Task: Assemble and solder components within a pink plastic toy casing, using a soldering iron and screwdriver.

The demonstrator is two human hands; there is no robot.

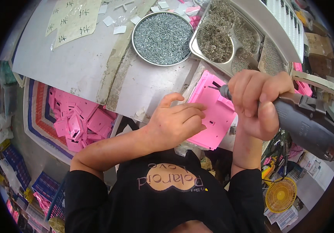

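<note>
My right hand (pixel 258 99) is wrapped round a dark grey electric screwdriver (pixel 308 126). Its thin bit points left, over the upper part of a flat pink plastic panel (pixel 209 134). The panel has small slots and holes and lies on the bench just in front of me. My left hand (pixel 178 122) rests over the panel's left side. Its fingers are bent, with the uppermost one lifted apart, and the thumb is hidden beneath. Whatever the left fingertips hold, if anything, cannot be seen.
A round metal dish (pixel 162 39) of small screws stands beyond the panel. Right of it, a metal tray (pixel 233 64) holds small springs. A lined basket (pixel 31 116) of pink plastic parts stands at left. Marked paper (pixel 73 19) lies far left; a yellow fan (pixel 280 195) sits lower right.
</note>
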